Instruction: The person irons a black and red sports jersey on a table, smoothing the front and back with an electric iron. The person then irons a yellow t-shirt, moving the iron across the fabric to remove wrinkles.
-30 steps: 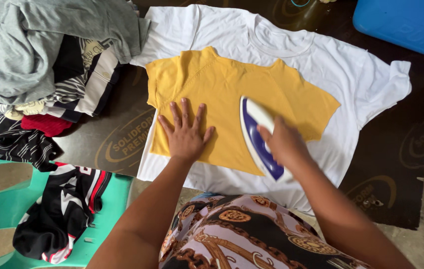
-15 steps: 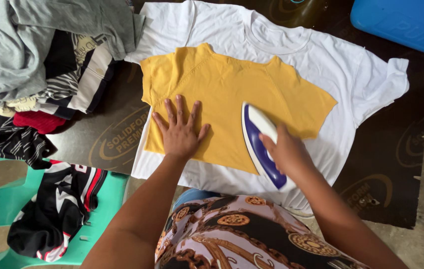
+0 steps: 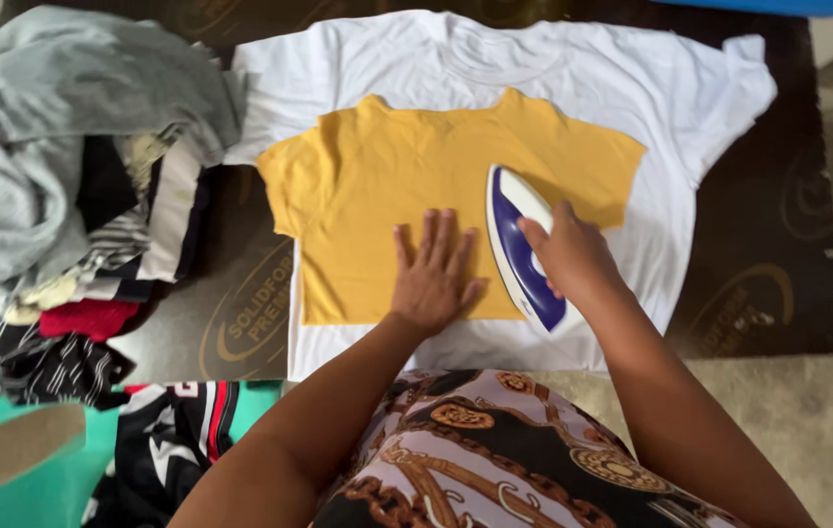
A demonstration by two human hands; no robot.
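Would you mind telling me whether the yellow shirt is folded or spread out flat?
Spread flat: the yellow shirt lies open on a white shirt, both sleeves out.

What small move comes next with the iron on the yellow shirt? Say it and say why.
Probably glide the iron up toward the right sleeve, while the left hand presses flat on the yellow shirt. The right hand grips the iron near the shirt's lower right, the left hand lies close beside it, and open cloth lies above.
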